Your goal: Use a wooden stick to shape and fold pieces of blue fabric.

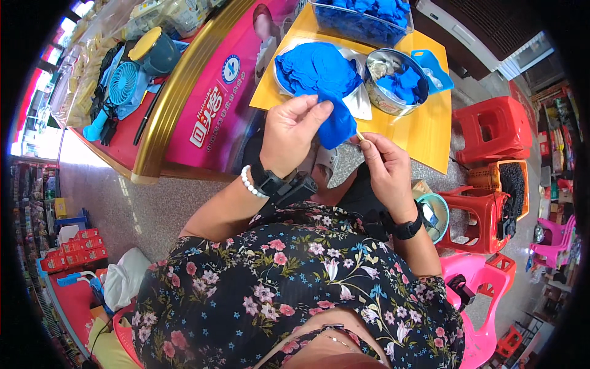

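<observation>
A flat blue petal-shaped piece (337, 126) of what looks like thin cloth is pinched at its upper edge between the thumb and fingers of my left hand (289, 132). My right hand (387, 166), at the lower right of the piece, grips a short thin pale stick (360, 136). The stick's tip touches or nearly touches the blue piece's edge. Just beyond my left hand, a heap of similar blue pieces (316, 67) lies on a white plate (364, 89). To its right, a round tin (393, 111) contains crumpled blue pieces and some whitish material.
The yellow table (433, 144) also carries a clear plastic box (362, 31) full of blue pieces and a small blue basket (433, 67). At left stands a gold-edged pink counter (203, 117) with a small fan (123, 83). Red stools (495, 129) stand at right.
</observation>
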`<state>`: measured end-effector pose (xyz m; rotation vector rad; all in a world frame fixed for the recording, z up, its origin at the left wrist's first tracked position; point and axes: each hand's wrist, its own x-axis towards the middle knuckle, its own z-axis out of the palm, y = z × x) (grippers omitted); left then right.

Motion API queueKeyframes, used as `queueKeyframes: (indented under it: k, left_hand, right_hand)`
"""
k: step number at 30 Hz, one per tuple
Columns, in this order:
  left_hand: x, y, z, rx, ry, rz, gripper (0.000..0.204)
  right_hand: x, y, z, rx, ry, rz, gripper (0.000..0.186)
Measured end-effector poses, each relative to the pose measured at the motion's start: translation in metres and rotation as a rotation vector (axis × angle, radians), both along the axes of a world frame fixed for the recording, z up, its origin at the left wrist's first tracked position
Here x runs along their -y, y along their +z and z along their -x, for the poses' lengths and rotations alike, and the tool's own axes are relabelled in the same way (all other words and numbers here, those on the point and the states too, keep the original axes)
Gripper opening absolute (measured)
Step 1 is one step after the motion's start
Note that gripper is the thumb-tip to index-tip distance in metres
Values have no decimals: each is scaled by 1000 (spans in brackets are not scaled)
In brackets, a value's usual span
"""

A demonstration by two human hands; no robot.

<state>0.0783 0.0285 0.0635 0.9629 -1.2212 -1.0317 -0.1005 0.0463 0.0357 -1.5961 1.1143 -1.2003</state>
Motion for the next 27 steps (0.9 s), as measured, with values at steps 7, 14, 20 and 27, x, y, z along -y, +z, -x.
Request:
queueKeyframes:
  k: [7, 14, 20, 27]
  left_hand:
    - [3, -6, -6, 157, -47, 95, 14]
    - [7, -2, -6, -109, 29, -14, 21]
    - [1, -10, -1, -21, -43, 48, 14]
    - [3, 0, -1, -143, 65, 8, 27]
  right_hand:
    - [2, -4, -7, 99, 29, 22, 18]
    - [-2, 0, 3, 160, 144, -198, 20]
    - [-5, -2, -3, 429, 154, -290, 20]
    - [-1, -3, -2, 79, 173, -123, 20]
